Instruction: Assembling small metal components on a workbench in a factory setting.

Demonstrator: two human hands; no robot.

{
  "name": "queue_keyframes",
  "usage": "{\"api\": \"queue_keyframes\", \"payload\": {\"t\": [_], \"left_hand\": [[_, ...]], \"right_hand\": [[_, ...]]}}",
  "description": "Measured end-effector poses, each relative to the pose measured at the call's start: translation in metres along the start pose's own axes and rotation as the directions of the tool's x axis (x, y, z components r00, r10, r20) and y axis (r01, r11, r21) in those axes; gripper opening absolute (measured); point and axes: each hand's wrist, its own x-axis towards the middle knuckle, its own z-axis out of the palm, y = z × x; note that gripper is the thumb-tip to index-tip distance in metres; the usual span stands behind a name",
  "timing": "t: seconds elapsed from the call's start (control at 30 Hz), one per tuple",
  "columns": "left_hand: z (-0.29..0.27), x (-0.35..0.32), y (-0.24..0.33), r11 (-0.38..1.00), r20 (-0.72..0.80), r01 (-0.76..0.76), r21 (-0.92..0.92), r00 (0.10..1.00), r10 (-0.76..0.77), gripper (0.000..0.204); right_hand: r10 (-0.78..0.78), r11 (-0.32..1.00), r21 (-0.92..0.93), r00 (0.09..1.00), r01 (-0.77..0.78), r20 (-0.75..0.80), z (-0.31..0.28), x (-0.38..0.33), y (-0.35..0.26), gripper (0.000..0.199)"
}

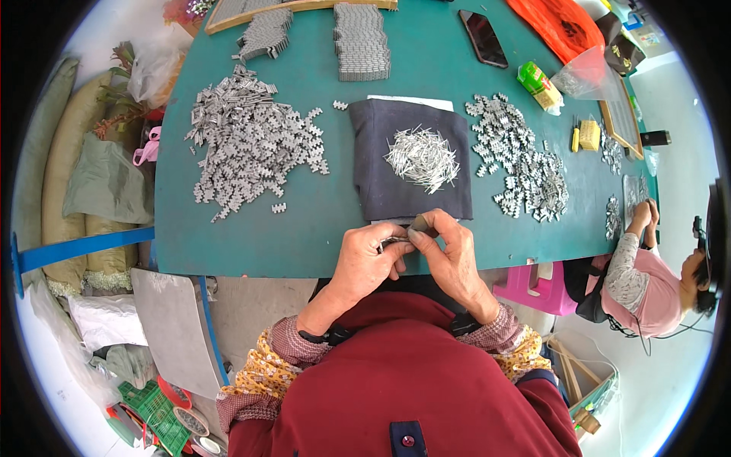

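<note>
My left hand [368, 257] and my right hand [451, 255] meet at the table's near edge, fingertips pinched together. A small grey metal piece [393, 241] shows between the fingers of my left hand. Whatever lies in my right fingertips is hidden. Just beyond them a folded dark cloth [373, 164] carries a heap of thin silvery pins [423, 158]. Left of the cloth spreads a large pile of notched grey metal pieces [255, 145]. Another pile of similar pieces [521, 156] lies to its right.
Neat stacks of metal pieces [362, 42] stand at the far side of the green table [304, 244]. A phone [483, 38], a green-yellow packet [539, 85] and a red plastic bag [560, 27] lie far right. A co-worker [647, 293] sits at the right, beyond a pink stool [537, 288].
</note>
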Motion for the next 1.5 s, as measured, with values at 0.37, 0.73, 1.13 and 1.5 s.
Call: {"api": "queue_keyframes", "payload": {"t": [0.37,0.73,1.13,1.5], "left_hand": [[-0.001,-0.002,-0.001,0.986,0.043,-0.073,0.149,0.997,0.067,0.006],[-0.006,0.002,0.005,0.986,-0.011,0.124,-0.107,0.992,-0.125,0.008],[-0.012,0.002,0.008,0.985,-0.023,0.074,-0.156,0.997,-0.079,0.006],[-0.01,0.002,0.006,0.987,-0.015,0.119,-0.106,0.992,-0.121,0.006]], "right_hand": [[-0.406,0.856,-0.351,0.914,0.381,0.003,-0.001,-0.004,0.004,0.016],[-0.5,0.713,-0.485,0.852,0.507,0.154,0.002,-0.009,-0.004,0.048],[-0.282,0.945,-0.13,0.948,0.301,0.148,-0.009,0.001,-0.004,0.042],[-0.469,0.681,-0.504,0.845,0.531,0.256,-0.007,0.003,-0.008,0.042]]}}
